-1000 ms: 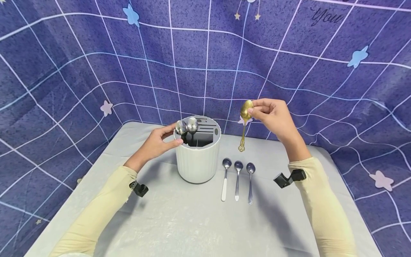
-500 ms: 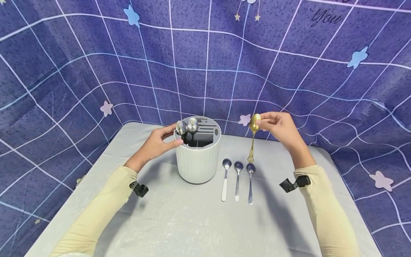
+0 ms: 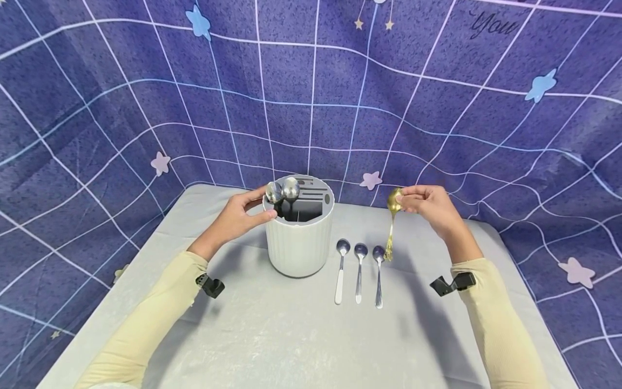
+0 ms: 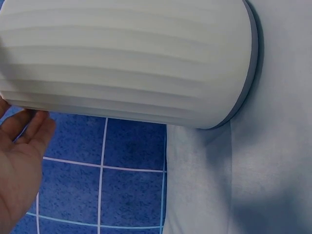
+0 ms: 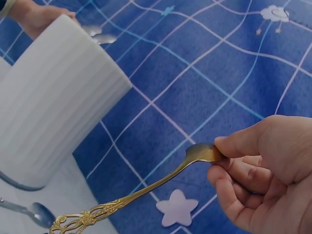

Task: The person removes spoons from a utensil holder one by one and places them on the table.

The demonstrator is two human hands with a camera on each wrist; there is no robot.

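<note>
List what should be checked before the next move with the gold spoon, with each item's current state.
1. Gold spoon held: ok, the right hand pinches it by the bowl, handle hanging down.
2. Holder upright: ok, it stands on the table.
3. Holder steadied: ok, the left hand grips its rim.
4. Three table spoons separate: ok, they lie side by side with gaps between them.
5. Gold handle clear of the rightmost table spoon: cannot tell, the tip comes right beside its bowl in the head view, and contact is unclear.
</note>
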